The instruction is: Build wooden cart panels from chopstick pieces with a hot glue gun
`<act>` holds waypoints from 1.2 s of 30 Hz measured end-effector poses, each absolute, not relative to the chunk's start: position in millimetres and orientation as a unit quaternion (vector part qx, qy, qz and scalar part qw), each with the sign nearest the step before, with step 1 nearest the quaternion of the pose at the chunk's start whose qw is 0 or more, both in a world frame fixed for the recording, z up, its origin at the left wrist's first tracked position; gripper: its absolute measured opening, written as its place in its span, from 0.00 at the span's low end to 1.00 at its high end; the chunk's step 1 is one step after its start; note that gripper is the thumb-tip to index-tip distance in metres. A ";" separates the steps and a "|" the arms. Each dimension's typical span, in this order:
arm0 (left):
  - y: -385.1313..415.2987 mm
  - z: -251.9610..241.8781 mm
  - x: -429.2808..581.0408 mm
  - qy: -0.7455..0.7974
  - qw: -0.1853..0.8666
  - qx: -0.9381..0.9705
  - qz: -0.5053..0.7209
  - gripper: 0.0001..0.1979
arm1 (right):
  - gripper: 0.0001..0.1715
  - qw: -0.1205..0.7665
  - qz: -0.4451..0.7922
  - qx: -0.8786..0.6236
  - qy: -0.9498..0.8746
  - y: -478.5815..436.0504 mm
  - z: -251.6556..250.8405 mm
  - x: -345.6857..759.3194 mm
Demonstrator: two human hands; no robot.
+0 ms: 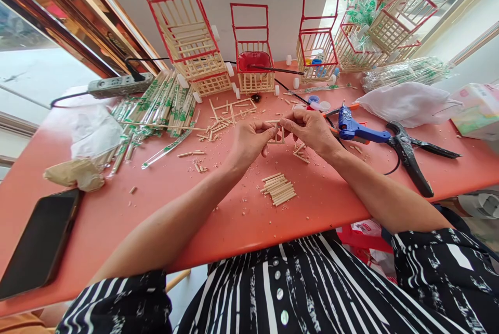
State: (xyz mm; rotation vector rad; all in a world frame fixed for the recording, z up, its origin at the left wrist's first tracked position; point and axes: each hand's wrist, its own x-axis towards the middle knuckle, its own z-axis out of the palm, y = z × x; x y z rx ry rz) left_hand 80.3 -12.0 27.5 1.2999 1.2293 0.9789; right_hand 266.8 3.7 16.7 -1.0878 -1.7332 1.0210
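Note:
Both my hands meet over the middle of the table, pinching a small wooden stick frame (277, 141) between them. My left hand (252, 139) grips its left side, fingers curled. My right hand (310, 129) closes on the upper right, thumb and fingertips together; the fingers hide part of the frame. Just below lies a neat pile of short cut sticks (279, 189). Close to my right hand, a few joined sticks (301, 153) rest on the table. A larger stick frame (234, 110) lies beyond my left hand among loose stick pieces (219, 127).
A blue glue gun (356, 129) and black-handled pliers-like tool (409, 155) lie right. Small stick carts with red trim (253, 58) line the back. Wrapped chopsticks (163, 103), a power strip (120, 84) and a phone (39, 240) are left. The table's front edge (249, 248) is near me.

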 end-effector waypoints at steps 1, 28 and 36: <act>-11.9 27.7 80.4 0.514 0.523 0.543 0.410 0.10 | 0.26 0.415 0.405 -0.433 -0.691 3.8 16.4 266.7; -12.4 29.0 69.5 0.485 0.501 0.557 0.450 0.08 | 0.20 0.373 0.398 -0.489 -0.681 9.9 14.6 274.2; -11.8 57.9 56.2 0.484 0.465 0.564 0.481 0.06 | 0.16 0.321 0.398 -0.496 -0.702 14.3 3.8 275.8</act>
